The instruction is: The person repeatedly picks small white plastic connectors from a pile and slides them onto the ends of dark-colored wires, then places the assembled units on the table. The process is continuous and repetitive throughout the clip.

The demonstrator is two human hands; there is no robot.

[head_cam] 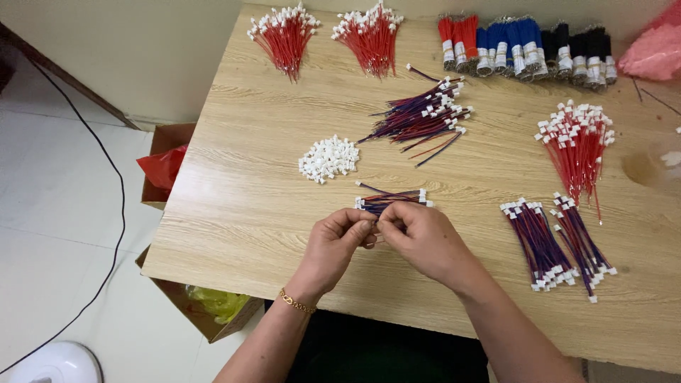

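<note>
**A:** Describe where your hands are right now.

**B:** Your left hand and right hand are together at the near middle of the wooden table. Their fingertips pinch the same small spot between them. What exactly sits in that pinch is too small to tell; it looks like the end of a thin wire. Just beyond your fingers lies a small bundle of red-and-blue wires, touching or nearly touching them, its white plugs pointing right.

**A:** What could go wrong from here?

**B:** Your grip is a fingertip grip on something tiny. If you pull or twist too hard, I judge the piece could slip out and drop among the loose wires, where you would struggle to find it. Your knuckles also sit right against that small bundle, so a sideways move could scatter it.

**A:** Anything else nearby to watch?

**B:** A heap of white connectors lies just beyond and left of your hands. A sweep of your left wrist could push them around. A larger spread of red-and-blue wires lies farther back. Two tidy finished bundles lie well to your right, near enough that your right elbow could brush them. The table's near edge is close below your hands, so a dropped piece could roll off toward the cardboard box on the floor.
</note>
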